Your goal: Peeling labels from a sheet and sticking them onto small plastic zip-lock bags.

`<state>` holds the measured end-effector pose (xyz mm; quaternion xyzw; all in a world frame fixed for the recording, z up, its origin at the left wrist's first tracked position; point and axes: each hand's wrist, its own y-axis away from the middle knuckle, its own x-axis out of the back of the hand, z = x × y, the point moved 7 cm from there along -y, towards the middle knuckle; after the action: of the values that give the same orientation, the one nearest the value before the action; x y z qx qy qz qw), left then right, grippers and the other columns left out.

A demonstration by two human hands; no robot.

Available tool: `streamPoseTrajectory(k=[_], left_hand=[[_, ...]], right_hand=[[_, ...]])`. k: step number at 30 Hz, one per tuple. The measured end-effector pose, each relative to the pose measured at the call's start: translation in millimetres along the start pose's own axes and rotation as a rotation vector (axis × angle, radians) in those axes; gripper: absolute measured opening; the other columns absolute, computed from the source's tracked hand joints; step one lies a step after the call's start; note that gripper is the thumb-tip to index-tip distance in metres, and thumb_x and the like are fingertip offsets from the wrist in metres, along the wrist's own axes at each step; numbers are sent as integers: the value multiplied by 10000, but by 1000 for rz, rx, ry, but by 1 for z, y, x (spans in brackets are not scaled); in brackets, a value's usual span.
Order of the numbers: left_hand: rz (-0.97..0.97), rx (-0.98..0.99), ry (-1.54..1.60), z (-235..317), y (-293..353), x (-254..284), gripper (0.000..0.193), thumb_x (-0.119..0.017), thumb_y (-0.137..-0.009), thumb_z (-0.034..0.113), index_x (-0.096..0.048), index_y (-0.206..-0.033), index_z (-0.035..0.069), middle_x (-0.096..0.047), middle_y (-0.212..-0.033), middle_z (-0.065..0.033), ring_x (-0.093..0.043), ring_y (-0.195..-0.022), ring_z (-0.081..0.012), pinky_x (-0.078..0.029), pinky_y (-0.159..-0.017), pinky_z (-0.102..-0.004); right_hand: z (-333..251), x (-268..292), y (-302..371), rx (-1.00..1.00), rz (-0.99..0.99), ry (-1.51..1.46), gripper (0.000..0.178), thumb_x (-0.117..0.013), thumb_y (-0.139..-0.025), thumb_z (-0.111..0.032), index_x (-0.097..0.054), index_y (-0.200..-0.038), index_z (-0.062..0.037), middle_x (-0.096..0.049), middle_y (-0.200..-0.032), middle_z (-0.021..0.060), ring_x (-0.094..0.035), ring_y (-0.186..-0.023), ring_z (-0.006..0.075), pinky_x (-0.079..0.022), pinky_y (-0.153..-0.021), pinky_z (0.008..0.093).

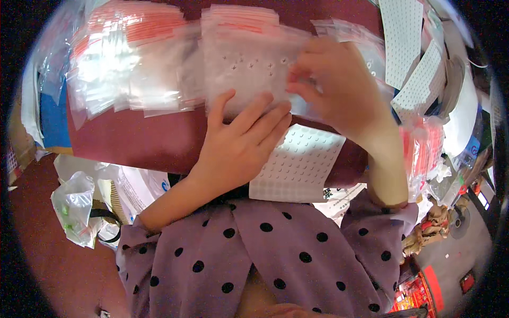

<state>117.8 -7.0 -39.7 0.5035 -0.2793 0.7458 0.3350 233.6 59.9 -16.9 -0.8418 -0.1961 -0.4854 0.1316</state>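
Small transparent zip bags with red-striped tops lie in overlapping stacks along the table. My left hand (pixel 241 140) rests open, fingers spread, on the lower edge of the middle zip bags (pixel 238 87), holding nothing. Small dark cross-like marks on pale dots show across the top bag there. Over the right side of that bag is my right hand (pixel 339 87), slightly blurred, its thumb and fingers drawn together. Whatever sits between its fingertips is too small to make out. A white sticker sheet (pixel 299 164) with rows of small dark marks lies below my left hand, overhanging the near table edge.
More zip bags (pixel 132 58) fan out at the left on the dark red table (pixel 138 138). White marked sheets (pixel 403 42) lie at the far right, above bundled red-topped bags (pixel 421 146). Plastic packaging (pixel 74 206) sits below the table's left side.
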Motion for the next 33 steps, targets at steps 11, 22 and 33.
streamPoseTrajectory(k=[11, 22, 33], left_hand=[[9, 240, 941, -11, 9, 16, 173, -495, -817, 98, -585, -939, 14, -586, -848, -146, -557, -771, -313, -425, -700, -397], [-191, 479, 1362, -12, 18, -7, 264, -400, -905, 157, -554, -930, -56, -531, -661, -126, -498, -571, -170, -388, -545, -302], [15, 444, 1309, -22, 16, 11, 225, -451, -889, 118, -573, -872, -70, -517, -619, -154, -483, -547, -147, -393, -533, -301]], right_hand=[[-3, 27, 29, -211, 81, -68, 199, -711, -650, -46, -566, -786, -31, -553, -743, 81, -555, -716, 237, -445, -637, 338], [-62, 2, 42, -58, 82, -285, 230, -659, -613, 15, -595, -828, -36, -551, -806, 72, -532, -716, 260, -443, -619, 350], [-60, 2, 30, 118, 59, -295, 260, -594, -636, -166, -598, -872, -55, -568, -859, 69, -529, -768, 264, -456, -625, 351]])
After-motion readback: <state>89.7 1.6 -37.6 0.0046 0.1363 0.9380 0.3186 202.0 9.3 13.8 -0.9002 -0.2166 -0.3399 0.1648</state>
